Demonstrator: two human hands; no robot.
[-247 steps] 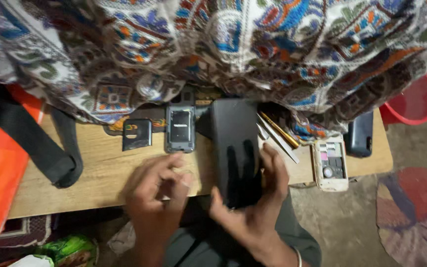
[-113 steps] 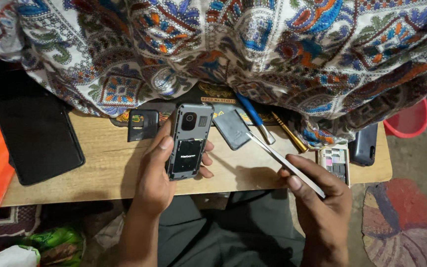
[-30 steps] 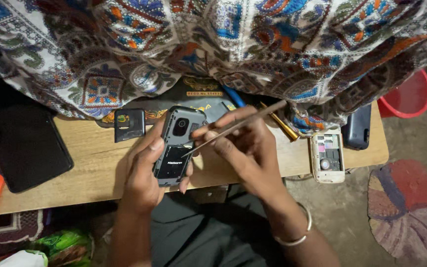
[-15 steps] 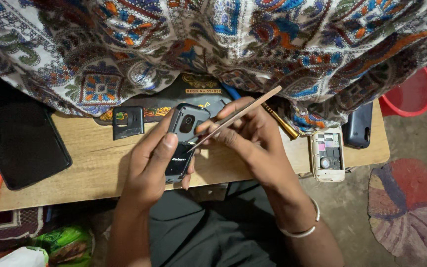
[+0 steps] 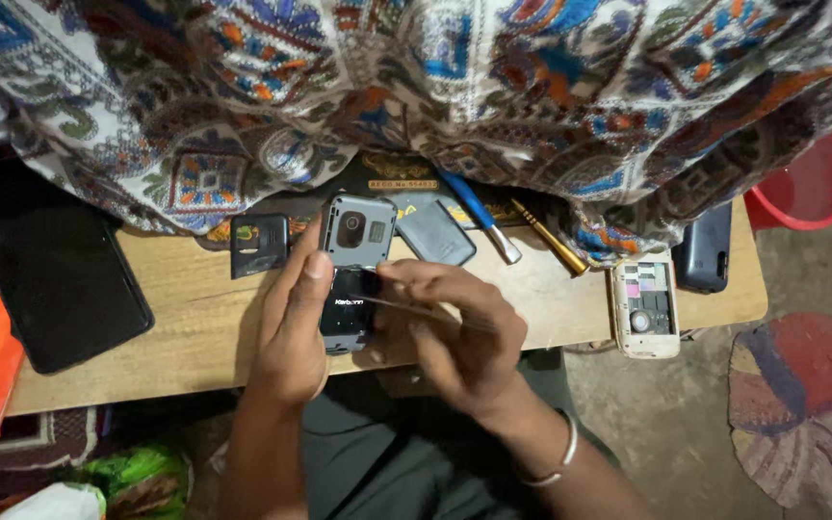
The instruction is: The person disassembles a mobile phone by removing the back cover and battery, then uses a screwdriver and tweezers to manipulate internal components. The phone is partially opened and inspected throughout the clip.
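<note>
**Tool now lying flat across the open phone**

Half a second ago I was holding the thin tool tilted up, its far end rising toward the patterned cloth; now I am holding it low and nearly level, and my right hand (image 5: 464, 332) has slid down and closer to me. The phone has barely shifted in that time, still standing over the near edge of the surface (image 5: 175, 337).

My left hand (image 5: 296, 318) is wrapping around the phone (image 5: 353, 274) from its left side, fingers closed on its edge, thumb side up along the casing. The phone is a grey handset with its back facing me: a round camera ring near the top, and below it the dark open battery bay. My right hand is pinching the thin tool (image 5: 406, 308) between closed fingertips, with its tip touching the lower dark part of the phone.

Just behind the phone, a loose grey back cover (image 5: 432, 229) is lying on the surface, with a small dark battery (image 5: 259, 246) to its left. A blue-handled screwdriver (image 5: 479, 217) and a brass-coloured tool (image 5: 549, 238) are lying beside the cover, partly under the patterned cloth (image 5: 416, 87). Further right, a white phone with its back off (image 5: 644, 308) is lying flat, a dark phone (image 5: 702, 248) beside it. A black slab (image 5: 60, 279) is resting at the far left.
</note>
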